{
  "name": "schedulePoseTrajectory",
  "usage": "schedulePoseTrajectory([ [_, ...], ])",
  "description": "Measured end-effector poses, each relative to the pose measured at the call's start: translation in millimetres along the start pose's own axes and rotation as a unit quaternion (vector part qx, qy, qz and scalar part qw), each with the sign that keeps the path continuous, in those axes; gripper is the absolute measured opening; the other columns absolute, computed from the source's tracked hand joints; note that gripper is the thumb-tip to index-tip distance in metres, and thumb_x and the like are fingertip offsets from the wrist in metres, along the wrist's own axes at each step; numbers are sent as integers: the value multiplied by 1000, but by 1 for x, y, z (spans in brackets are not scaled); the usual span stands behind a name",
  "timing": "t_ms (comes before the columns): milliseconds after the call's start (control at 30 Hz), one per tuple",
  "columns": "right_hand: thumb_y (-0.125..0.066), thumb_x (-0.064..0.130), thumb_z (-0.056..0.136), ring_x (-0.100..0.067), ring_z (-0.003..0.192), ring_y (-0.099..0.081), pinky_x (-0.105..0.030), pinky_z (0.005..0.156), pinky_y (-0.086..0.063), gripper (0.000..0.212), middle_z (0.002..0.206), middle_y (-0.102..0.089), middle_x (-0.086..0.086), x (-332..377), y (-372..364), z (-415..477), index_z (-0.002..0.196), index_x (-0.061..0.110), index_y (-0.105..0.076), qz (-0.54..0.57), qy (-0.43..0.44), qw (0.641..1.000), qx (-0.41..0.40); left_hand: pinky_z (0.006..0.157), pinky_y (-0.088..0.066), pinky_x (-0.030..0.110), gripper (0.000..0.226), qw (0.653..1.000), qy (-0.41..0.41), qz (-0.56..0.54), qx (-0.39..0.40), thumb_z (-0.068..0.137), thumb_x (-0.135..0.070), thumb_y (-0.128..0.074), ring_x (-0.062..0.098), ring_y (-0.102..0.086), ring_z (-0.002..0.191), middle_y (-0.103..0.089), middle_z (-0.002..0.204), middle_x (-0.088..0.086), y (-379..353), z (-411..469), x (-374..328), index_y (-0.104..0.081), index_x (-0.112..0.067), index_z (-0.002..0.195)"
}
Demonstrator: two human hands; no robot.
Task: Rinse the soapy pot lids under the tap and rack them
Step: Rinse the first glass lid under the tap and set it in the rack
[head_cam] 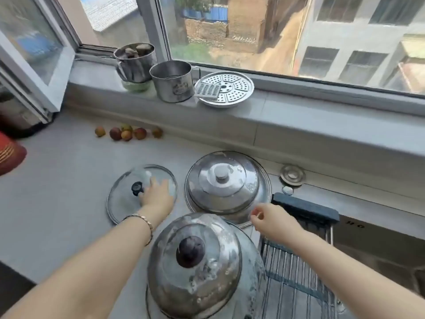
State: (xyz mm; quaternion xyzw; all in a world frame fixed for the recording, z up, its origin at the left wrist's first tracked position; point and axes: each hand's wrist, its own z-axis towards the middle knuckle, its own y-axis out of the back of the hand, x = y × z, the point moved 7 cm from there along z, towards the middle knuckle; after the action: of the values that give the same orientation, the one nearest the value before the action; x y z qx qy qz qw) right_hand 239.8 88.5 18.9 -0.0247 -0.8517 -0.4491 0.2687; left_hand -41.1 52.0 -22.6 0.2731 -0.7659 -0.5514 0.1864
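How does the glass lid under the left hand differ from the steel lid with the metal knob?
The glass lid is see-through, nearly flat, with a dark knob; the steel lid is opaque, domed, with a metal knob. The left hand reaches over the glass lid, not the steel lid. Both lie knob-up on the counter.

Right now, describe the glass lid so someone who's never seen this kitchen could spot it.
On the grey counter below the window, three lids lie beside the sink rack. The glass lid is leftmost, under the left hand. It alone is flat and see-through; the steel lids are domed.
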Motion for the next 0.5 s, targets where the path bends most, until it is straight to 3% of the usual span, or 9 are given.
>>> schedulePoseTrajectory([
  [133,-44,31,91,-16,94,-60,-32,81,-51,21,102,-65,6,19,-21,31,99,25,-62,-3,-24,1000,9,103,-32,44,54,996,66,43,32,92,-12,-38,44,-20,135,0,155,14,-2,42,41,-24,-27,142],
  [267,-43,29,91,-15,93,-59,-33,82,-51,21,97,-63,7,38,-36,49,98,24,-62,-4,-23,999,27,96,-40,40,43,997,62,-7,44,93,-11,-35,36,-33,125,-31,140,19,-13,68,56,-38,-16,135],
  [367,-42,29,91,-14,92,-59,-32,81,-50,22,92,-61,9,41,-45,54,98,25,-62,-8,-27,999,40,91,-41,39,37,993,93,-73,23,91,-12,-40,35,-30,121,-30,133,18,-21,79,71,-43,-15,128],
  [500,-43,28,90,-14,93,-59,-32,81,-50,22,91,-59,10,37,-50,59,97,26,-63,-9,-33,998,48,87,-41,40,36,992,92,-82,11,95,-15,-39,39,-34,117,-35,128,24,-31,84,85,-41,-10,130],
])
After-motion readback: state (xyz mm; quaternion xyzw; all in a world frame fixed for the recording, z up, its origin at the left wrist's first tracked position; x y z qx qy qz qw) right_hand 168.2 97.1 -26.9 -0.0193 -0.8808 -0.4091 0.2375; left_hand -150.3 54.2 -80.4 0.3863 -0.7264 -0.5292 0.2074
